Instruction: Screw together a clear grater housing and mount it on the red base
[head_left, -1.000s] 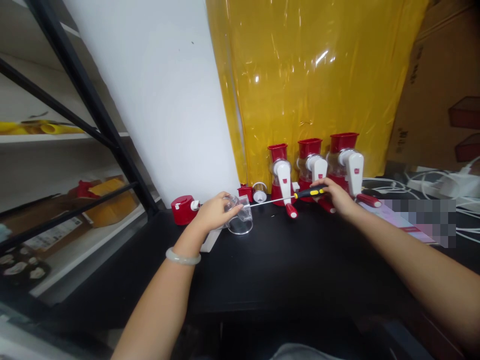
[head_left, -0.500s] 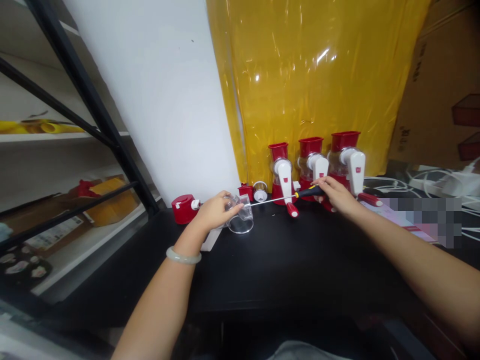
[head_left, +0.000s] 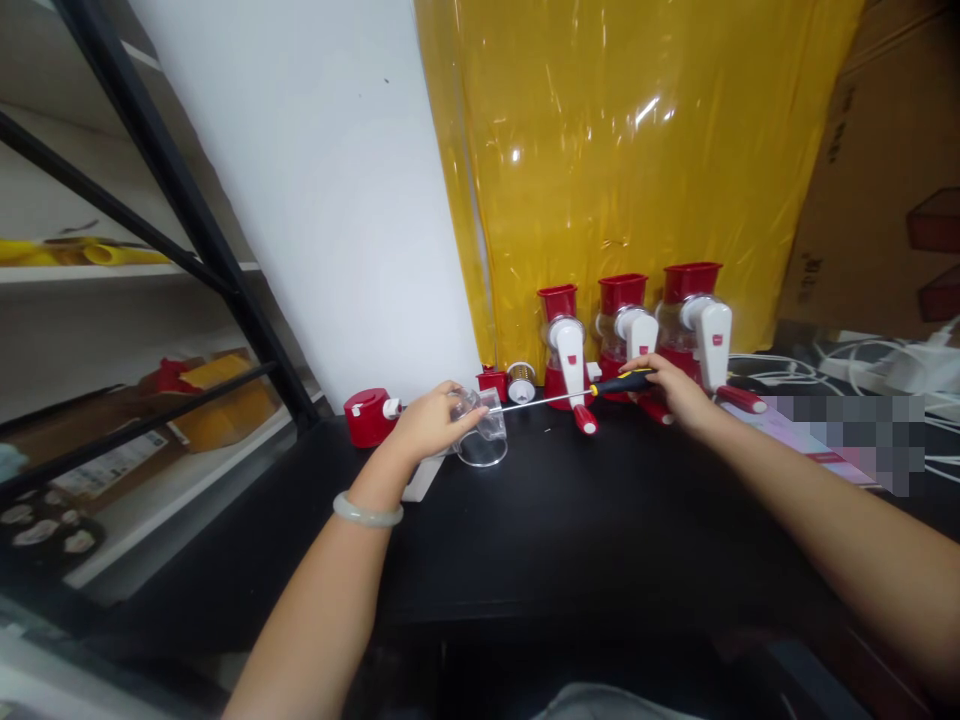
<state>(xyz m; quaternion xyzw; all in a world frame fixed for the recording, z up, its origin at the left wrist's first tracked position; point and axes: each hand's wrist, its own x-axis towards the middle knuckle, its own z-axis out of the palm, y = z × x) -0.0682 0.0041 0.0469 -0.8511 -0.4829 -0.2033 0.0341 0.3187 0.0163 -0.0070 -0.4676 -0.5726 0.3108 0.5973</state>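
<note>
My left hand [head_left: 431, 425] is closed around a clear plastic grater body [head_left: 484, 448] that lies on the black table. In my right hand [head_left: 667, 385] is a screwdriver [head_left: 551, 401] with a black and yellow handle, held nearly level. Its long metal shaft points left, and the tip reaches the clear body beside my left thumb; whether it sits in a screw I cannot tell. A red base [head_left: 367, 418] with a white knob stands left of my left hand. Partly under that hand lies a flat pale piece [head_left: 424, 478].
Three red and white rotary graters [head_left: 564, 345] stand along the back by a yellow plastic sheet [head_left: 637, 150]. A metal grating drum [head_left: 520, 383] and a small red part [head_left: 492, 383] lie near them. White cables [head_left: 855, 355] are at the right, black-framed shelves [head_left: 247, 330] at the left.
My right fingers have shifted slightly on the screwdriver handle, toward its end. The clear body and my left hand stay where they were.
</note>
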